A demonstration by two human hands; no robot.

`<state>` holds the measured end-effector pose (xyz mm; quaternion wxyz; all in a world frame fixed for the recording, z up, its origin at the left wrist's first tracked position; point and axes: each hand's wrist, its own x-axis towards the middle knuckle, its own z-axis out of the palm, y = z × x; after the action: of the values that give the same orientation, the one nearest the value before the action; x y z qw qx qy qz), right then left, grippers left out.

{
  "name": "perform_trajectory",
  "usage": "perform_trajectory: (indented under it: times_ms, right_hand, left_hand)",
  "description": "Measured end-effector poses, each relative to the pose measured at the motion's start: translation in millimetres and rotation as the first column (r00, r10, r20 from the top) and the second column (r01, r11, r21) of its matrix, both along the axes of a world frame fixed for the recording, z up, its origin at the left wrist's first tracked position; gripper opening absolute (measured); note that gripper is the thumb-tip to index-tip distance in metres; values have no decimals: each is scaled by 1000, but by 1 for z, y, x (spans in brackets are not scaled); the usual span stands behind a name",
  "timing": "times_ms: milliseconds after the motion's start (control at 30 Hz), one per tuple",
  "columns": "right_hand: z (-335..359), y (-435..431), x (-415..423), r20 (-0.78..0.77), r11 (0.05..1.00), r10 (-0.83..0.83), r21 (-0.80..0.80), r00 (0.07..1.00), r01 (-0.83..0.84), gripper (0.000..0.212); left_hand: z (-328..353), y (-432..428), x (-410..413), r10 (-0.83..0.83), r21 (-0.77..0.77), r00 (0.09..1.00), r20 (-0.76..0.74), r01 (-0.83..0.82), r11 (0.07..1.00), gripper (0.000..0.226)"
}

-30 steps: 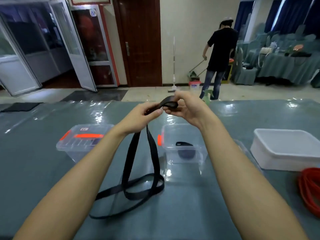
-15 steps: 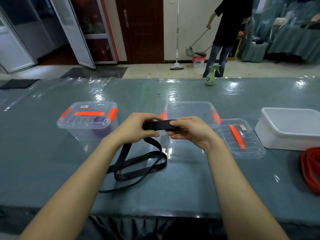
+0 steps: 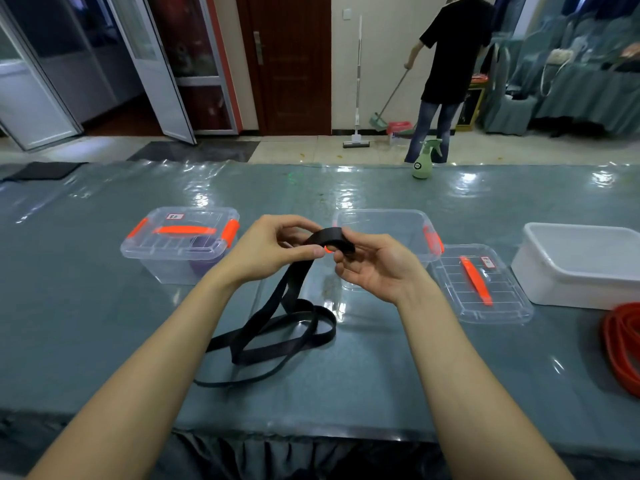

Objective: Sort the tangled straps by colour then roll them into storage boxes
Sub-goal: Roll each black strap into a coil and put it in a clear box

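A long black strap [image 3: 277, 337] lies looped on the grey-green table, and its upper end rises to my hands. My left hand [image 3: 270, 251] pinches the strap just below a small curl at its end. My right hand [image 3: 374, 265] holds that curled end [image 3: 330, 239] between thumb and fingers, palm turned up. Behind my hands stands an open clear storage box [image 3: 384, 223] with orange clips. Its lid [image 3: 481, 285] lies flat to its right. A closed clear box [image 3: 180, 244] with an orange handle stands to the left. A red strap [image 3: 623, 348] is bunched at the right edge.
A white plastic tub [image 3: 581, 265] stands at the right, behind the red strap. A green spray bottle [image 3: 424, 161] is at the table's far edge. A person sweeps the floor beyond the table [image 3: 104, 323]. The table's near edge runs just under my forearms.
My hands have drawn slightly apart and the strap's end now forms an arched curl. My right palm has turned upward. The view has tilted down since a second ago.
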<state>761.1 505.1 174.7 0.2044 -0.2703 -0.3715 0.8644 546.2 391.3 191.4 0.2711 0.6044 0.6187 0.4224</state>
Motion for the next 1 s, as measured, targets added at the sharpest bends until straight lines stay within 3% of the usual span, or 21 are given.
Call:
perform_trajectory:
  times_ms: [100,200,333,400,467,533,600,633,700,800,933,1000]
  right_hand:
    - [1,-4,-4,12,999,-15,41,1000,14,34]
    - [-2,-5,-2,49,995,7,100,999,-12,39]
    - [-3,-8,-1,40,988,25,153,999,-31,36]
    - [-1,-11,0,106,959,37,276,994,-65,33]
    - [5,-12,3,311,815,-44,561,949,-146,31]
    - [17,-10,6,486,491,-280,814,828,-312,40]
    - [32,-8,3,505,209,-396,863,767,-460,54]
    - [40,-8,-1,528,152,-381,845,759,-512,57]
    - [51,-6,-11,586,140,-329,806,741,-576,53]
    - [51,-1,-15,575,183,-260,818,776,-545,38]
    - [41,0,-10,357,316,-208,906,911,-282,48]
    - [41,0,-10,263,357,-186,916,947,-184,33]
  left_hand:
    - [2,-2,0,31,8,1000,-5,-31,999,36]
    - [7,-5,-3,41,-2,990,-139,-42,999,30]
    - [20,-7,-4,23,-44,977,-210,-33,998,34]
    - [24,-5,-5,25,-49,944,-328,-43,998,32]
    - [29,-2,-5,4,-63,850,-527,-44,997,25]
    - [38,4,-4,-32,-104,731,-682,-54,993,22]
    - [51,11,-1,-64,-146,650,-757,-73,987,23]
    - [57,15,2,-78,-155,619,-781,-72,985,24]
    - [70,21,8,-111,-161,577,-809,-35,986,24]
    - [86,23,10,-121,-136,565,-816,16,991,23]
    - [99,19,3,-120,-110,690,-714,60,992,19]
    - [100,17,-1,-125,-95,740,-661,83,992,18]
